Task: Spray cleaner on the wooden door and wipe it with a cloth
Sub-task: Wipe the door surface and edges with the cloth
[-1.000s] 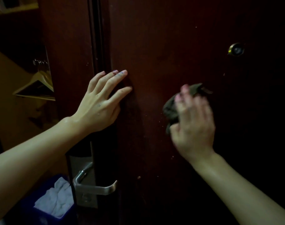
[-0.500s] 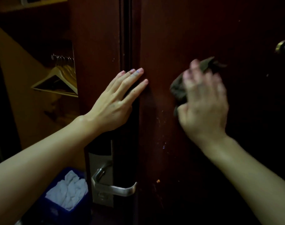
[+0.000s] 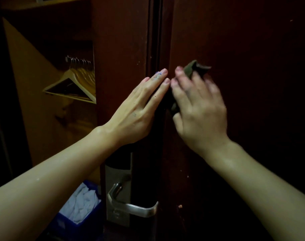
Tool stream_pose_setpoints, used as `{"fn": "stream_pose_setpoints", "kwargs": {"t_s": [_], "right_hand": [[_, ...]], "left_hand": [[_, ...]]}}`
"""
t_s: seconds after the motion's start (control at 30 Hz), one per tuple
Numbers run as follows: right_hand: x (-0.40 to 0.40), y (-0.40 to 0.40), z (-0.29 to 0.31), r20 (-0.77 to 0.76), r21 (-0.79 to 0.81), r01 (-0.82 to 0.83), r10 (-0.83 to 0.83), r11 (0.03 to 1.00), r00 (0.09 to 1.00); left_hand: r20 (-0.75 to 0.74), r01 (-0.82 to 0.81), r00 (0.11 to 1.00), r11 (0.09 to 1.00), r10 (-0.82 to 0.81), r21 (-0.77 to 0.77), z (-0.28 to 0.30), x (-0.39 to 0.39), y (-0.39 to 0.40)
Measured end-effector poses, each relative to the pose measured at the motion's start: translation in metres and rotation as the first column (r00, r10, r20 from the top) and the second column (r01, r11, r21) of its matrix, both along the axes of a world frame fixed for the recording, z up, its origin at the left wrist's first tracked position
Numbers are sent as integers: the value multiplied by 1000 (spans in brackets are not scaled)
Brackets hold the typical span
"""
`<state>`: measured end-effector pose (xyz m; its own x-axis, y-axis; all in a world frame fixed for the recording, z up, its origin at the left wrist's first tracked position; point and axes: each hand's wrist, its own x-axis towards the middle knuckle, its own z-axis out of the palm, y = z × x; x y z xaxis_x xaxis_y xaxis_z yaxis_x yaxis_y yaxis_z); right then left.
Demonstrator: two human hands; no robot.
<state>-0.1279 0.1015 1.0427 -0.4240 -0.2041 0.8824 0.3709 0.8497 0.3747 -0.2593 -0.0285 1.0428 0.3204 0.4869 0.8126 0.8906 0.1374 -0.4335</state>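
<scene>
Dim light; the dark reddish-brown wooden door (image 3: 244, 49) fills the view from centre to the 3 o'clock edge, its surface flecked with small pale specks. The right hand (image 3: 200, 112) lies flat over a crumpled olive-brown cloth (image 3: 195, 66) and presses it against the door near the door's left edge; fingers are extended and slightly spread, somewhat blurred, with the thumb tucked low at 7 o'clock of the palm. A bunched corner of the cloth sticks out past the fingertips toward 12 o'clock, and a darker fold shows under the index-finger side; whether the thumb pinches the cloth cannot be told. The left hand (image 3: 141, 108) rests open, fingers straight and close together, laid across the dark vertical seam (image 3: 155, 32) between the door and the reddish-brown panel (image 3: 120, 40) beside it; bluish smears mark its middle finger. Left and right fingertips nearly meet, possibly touching. At 6 o'clock of the left wrist sits a brushed-metal lock plate (image 3: 117, 188) with a curved silver lever handle (image 3: 132, 206) pointing toward 3 o'clock. At 9 o'clock, inside an open wardrobe recess, a row of pale wooden clothes hangers (image 3: 73, 84) hangs from a short rail. At 7 o'clock, low down, a blue bin (image 3: 68, 226) holds crumpled white paper or cloth (image 3: 80, 202)
</scene>
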Motion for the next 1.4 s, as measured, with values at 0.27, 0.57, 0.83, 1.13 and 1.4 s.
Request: {"fn": "stream_pose_setpoints", "kwargs": {"t_s": [0.27, 0.57, 0.83, 1.13, 1.4], "right_hand": [[5, 2, -76, 357, 173, -126, 58, 977, 932], [-16, -5, 55, -88, 34, 17, -14, 999, 996], [-5, 2, -20, 275, 222, -148, 84, 964, 958], [-49, -28, 104, -89, 93, -62, 70, 994, 994], [-3, 4, -77, 417, 238, -172, 59, 956, 907]], "left_hand": [[-35, -48, 998, 999, 49, 21, -2, -3, 2], [-73, -47, 996, 985, 60, 168, -4, -3, 0], [92, -67, 995, 936, 37, 346, -6, -9, 1], [94, -49, 995, 932, 16, 359, -5, -6, 1], [93, -42, 996, 937, 11, 347, -4, -8, 0]]}}
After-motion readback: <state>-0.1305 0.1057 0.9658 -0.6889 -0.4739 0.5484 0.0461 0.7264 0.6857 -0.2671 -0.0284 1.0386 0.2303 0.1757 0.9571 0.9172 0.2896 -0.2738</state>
